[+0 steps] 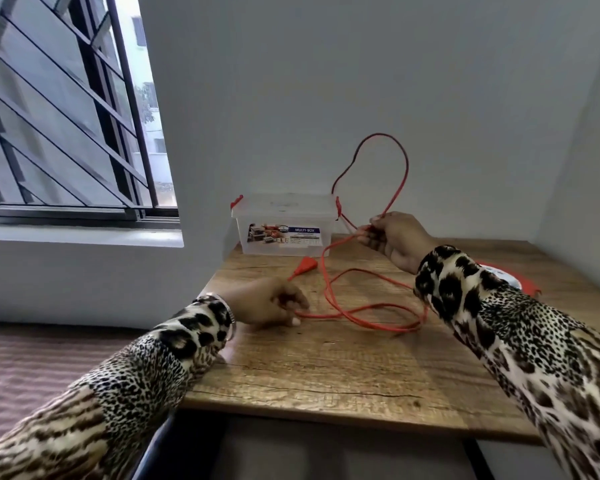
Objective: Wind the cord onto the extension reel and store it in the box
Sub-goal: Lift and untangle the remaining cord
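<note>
winding barely begun: the red cord (371, 308) sprawls loose on the worktop (326, 382), left hand (271, 301) pinching it, right hand (392, 237) clamped on a raised loop; reel (506, 276) at three o'clock, lidded box (286, 225) at twelve.

Box (284, 225) behind cord (361, 311) on table (326, 375).

Single head-worn wide-angle view, looking forward and down over wood-grain tabletop (326, 372) toward grey room corner. Both leopard-print sleeves enter from bottom edges, close to lens. Barred window (66, 109) at left, lines bowed by lens. Clear lidded plastic box (284, 225) at table's far edge.
</note>
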Demonstrator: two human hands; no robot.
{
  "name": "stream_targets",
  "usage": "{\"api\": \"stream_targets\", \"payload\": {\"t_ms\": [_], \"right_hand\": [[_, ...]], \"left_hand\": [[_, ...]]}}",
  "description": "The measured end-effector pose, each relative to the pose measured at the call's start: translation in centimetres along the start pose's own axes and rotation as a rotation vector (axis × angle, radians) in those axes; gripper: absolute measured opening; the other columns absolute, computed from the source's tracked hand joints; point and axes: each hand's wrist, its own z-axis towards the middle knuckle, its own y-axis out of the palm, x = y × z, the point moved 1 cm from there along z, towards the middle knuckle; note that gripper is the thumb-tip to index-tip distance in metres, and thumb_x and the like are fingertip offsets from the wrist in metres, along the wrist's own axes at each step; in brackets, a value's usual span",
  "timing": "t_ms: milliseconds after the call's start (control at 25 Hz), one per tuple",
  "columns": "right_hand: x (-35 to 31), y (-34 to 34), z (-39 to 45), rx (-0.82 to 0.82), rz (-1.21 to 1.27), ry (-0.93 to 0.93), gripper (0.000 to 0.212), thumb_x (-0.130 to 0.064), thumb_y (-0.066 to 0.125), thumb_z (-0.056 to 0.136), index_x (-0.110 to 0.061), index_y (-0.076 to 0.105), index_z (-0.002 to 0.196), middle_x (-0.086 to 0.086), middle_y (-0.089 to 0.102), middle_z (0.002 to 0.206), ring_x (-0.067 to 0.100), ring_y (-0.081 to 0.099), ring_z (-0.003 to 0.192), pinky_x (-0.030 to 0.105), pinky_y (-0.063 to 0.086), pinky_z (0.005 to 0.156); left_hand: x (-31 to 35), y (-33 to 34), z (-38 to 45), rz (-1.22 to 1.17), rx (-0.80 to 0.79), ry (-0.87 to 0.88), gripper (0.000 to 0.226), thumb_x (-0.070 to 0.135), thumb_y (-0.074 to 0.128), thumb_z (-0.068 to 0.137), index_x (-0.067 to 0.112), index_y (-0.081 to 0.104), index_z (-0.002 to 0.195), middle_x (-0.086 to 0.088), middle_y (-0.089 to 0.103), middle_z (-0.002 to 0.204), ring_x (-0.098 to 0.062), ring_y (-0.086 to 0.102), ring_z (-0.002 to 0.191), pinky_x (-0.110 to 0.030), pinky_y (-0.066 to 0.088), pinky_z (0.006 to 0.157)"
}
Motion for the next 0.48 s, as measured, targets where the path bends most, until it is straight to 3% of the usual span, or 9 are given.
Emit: {"api": "stream_targets", "payload": {"t_ms": [80, 120, 200, 280, 360, 480], "right_hand": [[0.2, -0.2, 0.1, 0.023, 0.005, 0.009, 0.015, -0.002, 0.038, 0.098, -0.005, 0.046, 0.085, 0.018, 0.061, 0.073, 0.022, 0.063, 0.063, 0.025, 0.057, 0.050], [0.2, -0.3, 0.2, 0.035, 0.010, 0.001, 0.016, -0.001, 0.038, 0.098, -0.005, 0.046, 0.085, 0.018, 0.061, 0.072, 0.022, 0.063, 0.061, 0.025, 0.056, 0.049], [-0.1, -0.8, 0.2, 0.071, 0.022, -0.030, 0.016, -0.001, 0.039, 0.097, -0.005, 0.046, 0.084, 0.017, 0.060, 0.072, 0.020, 0.063, 0.056, 0.024, 0.054, 0.047], [-0.4, -1.8, 0.4, 0.112, -0.002, -0.054, 0.016, -0.001, 0.039, 0.097, -0.005, 0.047, 0.084, 0.016, 0.059, 0.073, 0.020, 0.063, 0.057, 0.024, 0.054, 0.046], [-0.3, -2.7, 0.7, 0.148, -0.038, -0.042, 0.014, -0.001, 0.038, 0.097, -0.002, 0.049, 0.087, 0.017, 0.059, 0.075, 0.022, 0.062, 0.061, 0.026, 0.056, 0.050], [0.2, -2.7, 0.7, 0.183, -0.015, -0.003, 0.015, 0.000, 0.036, 0.097, 0.002, 0.049, 0.091, 0.016, 0.059, 0.075, 0.023, 0.062, 0.063, 0.029, 0.059, 0.057]], "left_hand": [[-0.9, -0.8, -0.3, 0.160, 0.050, -0.027, 0.009, 0.027, 0.068, 0.085, 0.026, 0.067, 0.094, 0.012, 0.063, 0.086, -0.007, 0.056, 0.081, -0.021, 0.042, 0.075], [-1.6, -1.4, -0.4, 0.263, 0.061, -0.080, 0.003, 0.027, 0.064, 0.087, 0.025, 0.065, 0.089, 0.011, 0.063, 0.083, -0.010, 0.056, 0.078, -0.024, 0.044, 0.072], [-3.9, -3.4, -1.0, 0.465, 0.102, -0.290, 0.012, 0.021, 0.054, 0.090, 0.017, 0.066, 0.092, 0.001, 0.069, 0.090, -0.019, 0.063, 0.083, -0.028, 0.052, 0.076], [-6.2, -6.5, -2.1, 0.614, 0.239, -0.526, 0.023, 0.013, 0.049, 0.090, 0.005, 0.066, 0.103, -0.013, 0.069, 0.105, -0.028, 0.065, 0.096, -0.032, 0.053, 0.083], [-7.5, -9.5, -3.6, 0.615, 0.435, -0.706, 0.025, 0.014, 0.050, 0.090, 0.000, 0.064, 0.106, -0.018, 0.066, 0.108, -0.031, 0.063, 0.101, -0.032, 0.050, 0.083], [-7.2, -11.9, -4.4, 0.431, 0.648, -0.779, 0.014, 0.009, 0.050, 0.087, 0.001, 0.060, 0.082, -0.019, 0.069, 0.095, -0.032, 0.068, 0.092, -0.032, 0.052, 0.075]]}}
